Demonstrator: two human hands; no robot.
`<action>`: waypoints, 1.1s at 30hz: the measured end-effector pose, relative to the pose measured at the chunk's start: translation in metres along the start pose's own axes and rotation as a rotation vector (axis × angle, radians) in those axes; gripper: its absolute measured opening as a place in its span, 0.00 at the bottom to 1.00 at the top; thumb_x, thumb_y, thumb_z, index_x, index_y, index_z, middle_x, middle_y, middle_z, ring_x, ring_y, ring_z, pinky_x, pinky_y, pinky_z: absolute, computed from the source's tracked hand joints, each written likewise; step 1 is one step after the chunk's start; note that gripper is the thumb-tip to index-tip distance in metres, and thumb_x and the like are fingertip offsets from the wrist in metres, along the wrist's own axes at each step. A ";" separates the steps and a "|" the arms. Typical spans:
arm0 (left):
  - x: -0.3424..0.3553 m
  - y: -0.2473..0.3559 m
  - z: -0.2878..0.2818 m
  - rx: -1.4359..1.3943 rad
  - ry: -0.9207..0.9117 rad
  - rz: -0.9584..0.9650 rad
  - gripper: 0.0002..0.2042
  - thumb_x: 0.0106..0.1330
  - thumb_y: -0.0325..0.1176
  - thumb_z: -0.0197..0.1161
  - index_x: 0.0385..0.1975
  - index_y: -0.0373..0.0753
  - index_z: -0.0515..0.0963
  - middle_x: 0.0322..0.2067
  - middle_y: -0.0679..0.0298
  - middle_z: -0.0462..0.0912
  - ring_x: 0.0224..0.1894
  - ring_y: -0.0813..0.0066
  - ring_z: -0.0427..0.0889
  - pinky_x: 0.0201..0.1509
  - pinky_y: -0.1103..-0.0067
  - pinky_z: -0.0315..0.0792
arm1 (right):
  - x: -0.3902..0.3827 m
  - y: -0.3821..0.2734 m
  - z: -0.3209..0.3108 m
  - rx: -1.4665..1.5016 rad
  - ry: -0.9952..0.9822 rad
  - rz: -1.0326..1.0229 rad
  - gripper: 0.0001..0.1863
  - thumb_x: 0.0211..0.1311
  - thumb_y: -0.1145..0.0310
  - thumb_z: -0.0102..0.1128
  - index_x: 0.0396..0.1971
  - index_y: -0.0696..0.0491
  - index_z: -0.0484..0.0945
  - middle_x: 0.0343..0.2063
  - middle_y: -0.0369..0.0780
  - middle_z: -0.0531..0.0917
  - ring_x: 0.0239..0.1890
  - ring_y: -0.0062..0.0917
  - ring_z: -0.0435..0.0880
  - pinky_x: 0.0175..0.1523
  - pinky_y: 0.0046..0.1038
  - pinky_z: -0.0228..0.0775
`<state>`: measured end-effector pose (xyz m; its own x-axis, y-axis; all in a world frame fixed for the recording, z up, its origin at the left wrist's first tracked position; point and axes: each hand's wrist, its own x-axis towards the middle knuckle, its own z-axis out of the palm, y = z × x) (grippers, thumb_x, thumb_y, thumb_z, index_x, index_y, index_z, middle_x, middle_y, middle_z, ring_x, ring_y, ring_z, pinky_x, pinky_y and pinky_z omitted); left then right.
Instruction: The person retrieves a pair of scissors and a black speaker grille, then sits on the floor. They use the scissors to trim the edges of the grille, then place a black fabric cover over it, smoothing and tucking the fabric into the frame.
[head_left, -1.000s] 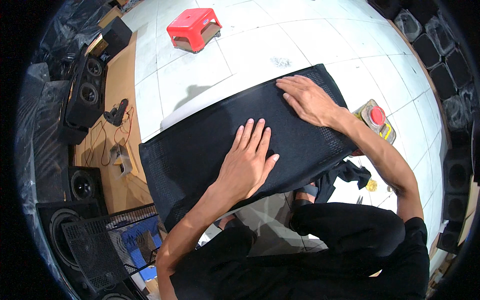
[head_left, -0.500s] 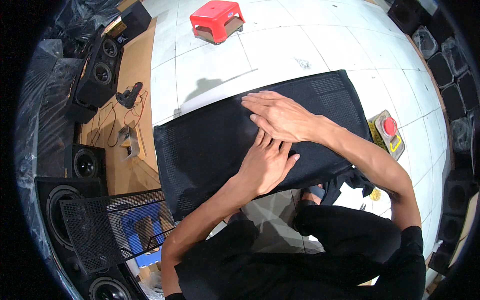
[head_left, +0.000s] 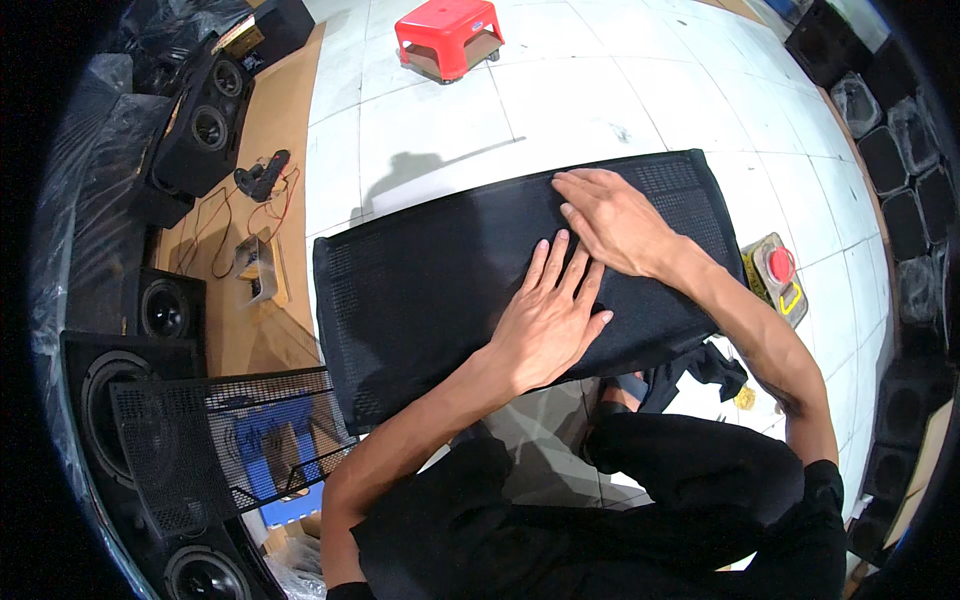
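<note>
Black cloth-covered panel (head_left: 430, 290): spans crosswise before the person's knees (head_left: 690, 455), perforations showing through near both ends.
Left hand (head_left: 546, 325): open, fingers spread, resting on the panel's middle, grasping nothing.
Right hand (head_left: 622, 224): also open on the panel, nearer its far edge, fingers together.
Red stool (head_left: 450, 30): beyond the panel, well apart.
Red-capped container (head_left: 782, 270): just beside the panel's right end.
Mesh grille (head_left: 170, 455): near the panel's left end.
</note>
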<state>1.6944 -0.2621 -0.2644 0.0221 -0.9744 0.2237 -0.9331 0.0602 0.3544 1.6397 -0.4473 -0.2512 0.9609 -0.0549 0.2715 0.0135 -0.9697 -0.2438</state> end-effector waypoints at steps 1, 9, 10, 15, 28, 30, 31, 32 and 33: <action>0.001 0.001 -0.001 0.012 -0.001 0.007 0.29 0.73 0.44 0.50 0.62 0.22 0.63 0.64 0.34 0.61 0.70 0.38 0.54 0.74 0.52 0.46 | 0.003 -0.004 0.001 -0.027 0.003 -0.012 0.21 0.69 0.66 0.48 0.53 0.68 0.75 0.54 0.53 0.78 0.60 0.41 0.74 0.67 0.39 0.62; 0.001 0.002 -0.004 -0.004 -0.065 -0.021 0.27 0.73 0.43 0.52 0.60 0.23 0.66 0.59 0.37 0.66 0.66 0.42 0.62 0.71 0.54 0.54 | 0.035 -0.028 0.020 0.176 -0.090 -0.186 0.23 0.71 0.64 0.45 0.57 0.67 0.70 0.59 0.54 0.73 0.66 0.42 0.67 0.72 0.38 0.56; 0.002 0.004 -0.006 0.001 -0.071 -0.021 0.28 0.73 0.43 0.52 0.61 0.23 0.65 0.60 0.36 0.65 0.66 0.41 0.61 0.71 0.54 0.53 | 0.032 -0.024 0.021 0.184 -0.087 -0.185 0.23 0.71 0.65 0.45 0.57 0.67 0.70 0.59 0.54 0.73 0.66 0.42 0.67 0.73 0.38 0.55; 0.002 0.002 -0.001 0.040 -0.014 0.010 0.29 0.74 0.44 0.50 0.63 0.23 0.63 0.65 0.34 0.58 0.71 0.36 0.52 0.74 0.52 0.46 | 0.000 0.015 -0.005 0.156 -0.106 -0.063 0.23 0.73 0.65 0.42 0.59 0.65 0.70 0.61 0.52 0.72 0.67 0.41 0.66 0.73 0.40 0.54; 0.000 0.001 -0.003 0.110 -0.065 -0.016 0.30 0.75 0.46 0.46 0.65 0.25 0.61 0.68 0.38 0.56 0.73 0.40 0.50 0.76 0.54 0.42 | -0.060 0.083 -0.039 -0.146 0.025 0.269 0.19 0.73 0.66 0.44 0.55 0.62 0.74 0.55 0.50 0.78 0.61 0.40 0.74 0.71 0.40 0.59; 0.002 0.004 -0.007 0.093 -0.070 -0.009 0.30 0.74 0.45 0.47 0.65 0.24 0.61 0.68 0.38 0.56 0.72 0.39 0.50 0.75 0.53 0.43 | -0.066 0.086 -0.037 -0.275 0.048 0.276 0.18 0.72 0.67 0.45 0.53 0.62 0.75 0.54 0.50 0.79 0.61 0.40 0.75 0.71 0.41 0.59; 0.003 0.004 -0.007 0.085 -0.073 -0.006 0.30 0.74 0.45 0.48 0.65 0.24 0.62 0.68 0.38 0.56 0.72 0.39 0.50 0.75 0.53 0.43 | -0.066 0.084 -0.037 -0.333 0.056 0.281 0.18 0.71 0.67 0.46 0.53 0.62 0.75 0.53 0.50 0.79 0.60 0.39 0.75 0.71 0.41 0.59; 0.003 0.003 -0.006 0.079 -0.066 -0.003 0.30 0.74 0.45 0.48 0.64 0.23 0.62 0.68 0.38 0.57 0.72 0.39 0.51 0.75 0.53 0.43 | -0.066 0.083 -0.040 -0.353 0.080 0.267 0.16 0.68 0.69 0.50 0.50 0.63 0.77 0.50 0.51 0.81 0.60 0.41 0.75 0.70 0.42 0.60; 0.003 0.001 -0.004 0.074 -0.060 0.000 0.30 0.74 0.44 0.49 0.64 0.23 0.62 0.67 0.37 0.57 0.72 0.38 0.52 0.75 0.52 0.44 | -0.069 0.084 -0.047 -0.319 0.133 0.325 0.16 0.67 0.70 0.52 0.48 0.63 0.78 0.49 0.51 0.81 0.60 0.42 0.75 0.69 0.42 0.60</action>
<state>1.6946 -0.2641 -0.2596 0.0027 -0.9857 0.1685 -0.9570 0.0464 0.2863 1.5616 -0.5359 -0.2471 0.8573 -0.3776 0.3501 -0.3877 -0.9208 -0.0437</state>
